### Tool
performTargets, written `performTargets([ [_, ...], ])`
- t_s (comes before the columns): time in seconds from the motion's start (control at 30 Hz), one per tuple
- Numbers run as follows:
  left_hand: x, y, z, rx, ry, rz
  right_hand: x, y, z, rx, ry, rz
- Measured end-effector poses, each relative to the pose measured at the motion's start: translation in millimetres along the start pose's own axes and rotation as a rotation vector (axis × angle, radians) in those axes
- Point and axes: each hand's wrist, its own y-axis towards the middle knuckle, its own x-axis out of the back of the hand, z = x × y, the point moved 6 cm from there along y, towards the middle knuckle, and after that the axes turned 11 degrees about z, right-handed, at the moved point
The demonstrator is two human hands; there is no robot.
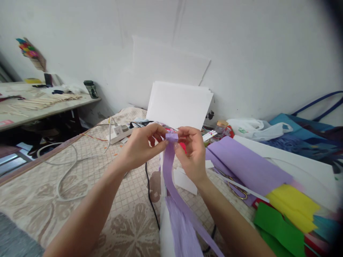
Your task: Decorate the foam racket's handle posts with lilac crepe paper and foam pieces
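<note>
Both hands are raised in the middle of the view, pinching the top of a long lilac crepe paper strip (pixel 171 178). My left hand (pixel 142 144) grips the folded upper end with thumb and fingers closed. My right hand (pixel 191 151) pinches the same end from the right side. The strip hangs down from my fingers toward the bottom edge, over more lilac paper. Something pink or red shows just behind my right hand's fingers; I cannot make it out.
A folded lilac crepe sheet (pixel 246 164), yellow (pixel 294 205) and green (pixel 278 228) sheets lie at right, with scissors (pixel 235 189) beside them. White boards (pixel 179 105) lean on the wall. A power strip (pixel 119 132) and cables cross the patterned bedspread. A table with wooden sticks (pixel 43 101) stands left.
</note>
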Motion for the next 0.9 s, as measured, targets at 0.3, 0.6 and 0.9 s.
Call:
performTargets([
  [0.3,0.3,0.5,-1.2,0.0,-0.039,0.01,-0.4,-0.1,-0.7,0.002,-0.011,0.004],
  [0.6,-0.8,-0.5,4.2,-0.023,-0.056,0.069,-0.8,-1.2,-3.1,0.002,-0.013,0.019],
  [0.9,-1.4,-2.6,-2.6,-0.023,0.024,-0.049,-2.1,-1.0,-2.6,-0.002,0.018,0.028],
])
